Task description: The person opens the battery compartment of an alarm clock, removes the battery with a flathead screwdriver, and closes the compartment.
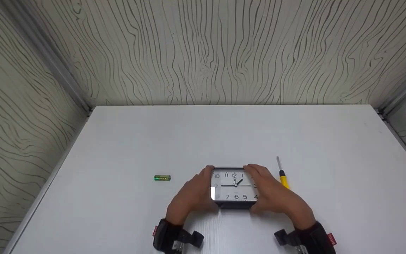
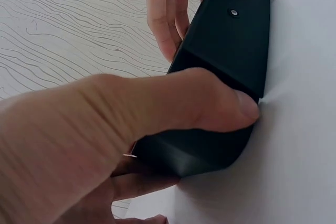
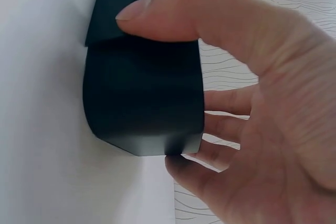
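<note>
Both hands grip a rectangular desk clock [image 1: 236, 192] by its two ends. Its white face with black numerals is turned up toward the head camera. My left hand [image 1: 199, 192] has the left end, its thumb pressed along the black side of the casing [image 2: 181, 150] in the left wrist view. At the other end, my right hand [image 1: 271, 192] wraps the edge with fingers at the top and thumb on the near side [image 3: 142, 90]. A small screw [image 2: 234, 12] shows in the casing. The clock's back is hidden from the head view.
Left of the clock lies a green battery [image 1: 162, 178] on the white table [image 1: 224, 137]. A screwdriver with a yellow and black handle [image 1: 284, 180] lies just right of the right hand, its shaft pointing away. Wood-patterned panels [image 1: 203, 53] border the table at back and sides.
</note>
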Motion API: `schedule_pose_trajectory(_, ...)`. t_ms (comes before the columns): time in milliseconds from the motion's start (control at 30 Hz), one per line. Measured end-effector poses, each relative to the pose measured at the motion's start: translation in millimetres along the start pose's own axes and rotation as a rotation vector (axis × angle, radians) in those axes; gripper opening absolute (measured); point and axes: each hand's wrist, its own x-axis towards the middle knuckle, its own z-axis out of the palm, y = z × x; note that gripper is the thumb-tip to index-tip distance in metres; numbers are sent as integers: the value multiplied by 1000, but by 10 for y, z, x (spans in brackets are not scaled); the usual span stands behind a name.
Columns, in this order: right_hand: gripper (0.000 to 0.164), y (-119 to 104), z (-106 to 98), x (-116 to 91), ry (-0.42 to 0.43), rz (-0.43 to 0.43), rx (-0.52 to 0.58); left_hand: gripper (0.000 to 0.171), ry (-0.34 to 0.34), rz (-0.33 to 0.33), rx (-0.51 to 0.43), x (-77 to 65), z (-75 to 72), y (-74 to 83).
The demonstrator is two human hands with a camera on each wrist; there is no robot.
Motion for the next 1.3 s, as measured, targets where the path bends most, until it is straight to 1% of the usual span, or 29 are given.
schedule_pose_trajectory(67, 109, 14, -4, 16, -2, 3, -1, 107, -5, -10, 0, 19, -7, 4)
schedule_pose_trajectory(167, 110, 32, -1, 29, -9, 13, 15, 107, -11, -8, -2, 35, -3, -5)
schedule_pose_trajectory(400, 111, 20, 45, 13, -10, 7, 37, 107, -28, 5, 2, 2, -4, -50)
schedule_pose_trajectory(700, 110, -3, 39, -7, -15, 16, 30, 109, -33, 5, -14, -10, 4, -48)
schedule_pose_trajectory(833, 111, 8, 39, 9, -6, 19, 30, 107, -29, 11, -16, 18, 0, -65)
schedule_pose_trajectory(1067, 110, 31, 113, 18, -19, 15, 5, 96, -40, 42, -73, 35, 65, -155)
schedule_pose_trajectory(1167, 112, 58, 143, 40, -13, 17, 9, 99, -48, 50, -63, 57, 80, -196)
schedule_pose_trajectory(1300, 112, 117, 196, 107, -10, -22, 17, 110, -70, 15, -51, 94, 86, -268)
